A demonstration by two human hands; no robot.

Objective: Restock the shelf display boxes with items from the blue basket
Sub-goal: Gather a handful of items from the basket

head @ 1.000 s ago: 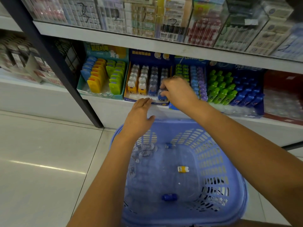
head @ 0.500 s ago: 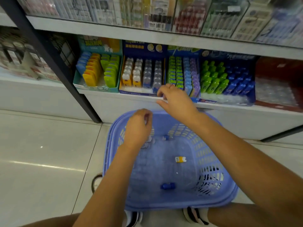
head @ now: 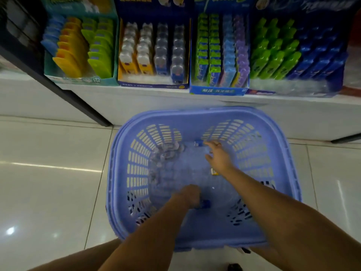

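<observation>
Both of your hands are down inside the perforated blue plastic basket [head: 289, 153], which stands on the pale tiled floor [head: 48, 173] just in front of the white shelf [head: 136, 100].

Your left hand [head: 186, 196] is near the basket's near wall. Its fingers are curled round a small dark-blue item [head: 206, 204], which sticks out on the thumb side.

Your right hand [head: 217, 158] reaches toward the basket's far wall with its fingers stretched out and relaxed, grasping nothing. Its fingertips lie just beside a small blue-and-white item [head: 198, 143]; motion blur hides whether they touch it. A small yellow item [head: 214, 171] peeks out beside that wrist on the basket floor. A heap of clear plastic pieces [head: 166, 153] lies in the basket's far-left corner.

Beyond the basket, 4 display boxes line the shelf. They are a teal cardboard box [head: 78, 80] of blue, yellow and green pieces, a dark-blue cardboard box [head: 154, 85] of clear-topped orange and blue items, a bright-blue box [head: 218, 91] of green, blue and purple packs, and a dark-blue tray [head: 340, 71] of green and blue items.
</observation>
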